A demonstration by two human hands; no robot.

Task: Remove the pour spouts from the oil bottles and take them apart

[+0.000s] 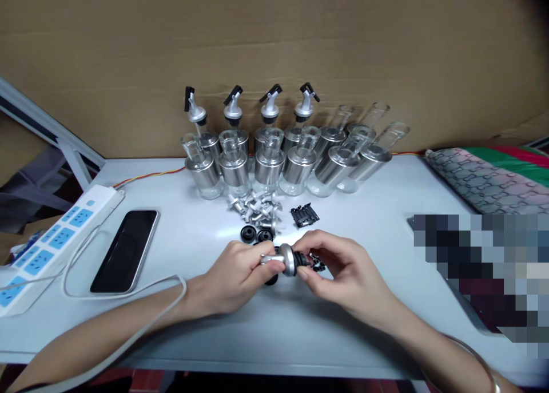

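Observation:
Over the front of the table, a silver bottle pourer with a ribbed black stopper lies sideways between my hands. My left hand pinches its spout end with thumb and fingers. On the other end, the thumb and fingers of my right hand close around the black stopper. Just beyond are several round black rubber pieces, partly hidden by my left hand. Loose silver spouts lie in a heap behind them. To their right sit black levers, and small black parts show beside my right fingers.
Glass bottles with metal sleeves stand in rows at the back; several rear ones carry pourers. A phone and a power strip lie left. A white cable crosses my left forearm. A blurred-out object lies right.

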